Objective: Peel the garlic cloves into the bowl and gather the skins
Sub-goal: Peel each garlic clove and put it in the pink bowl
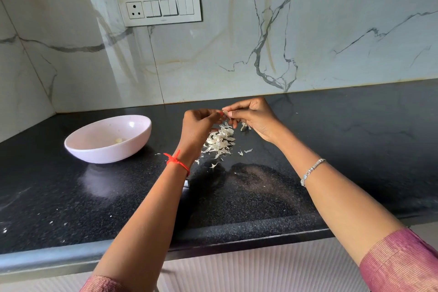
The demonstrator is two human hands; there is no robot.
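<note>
The dark surface [331,125] lay open to the right of the skin pile [219,141] and along its near edge. The pink bowl [107,140] stood well apart on the left, with a bare lane between. The marble wall [237,54] closed off the back and left. The left grip [198,125] and right grip [254,117], pinching a garlic clove [225,113] above the pile, barred it from the front with their forearms.

Soft daylight, glare on the countertop [99,187], wide-angle edge bowing.

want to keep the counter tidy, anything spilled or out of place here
Papery white garlic skins lie piled on the black speckled counter, with stray flakes scattered beyond the pile toward its front edge. The pink bowl sits upright.
</note>
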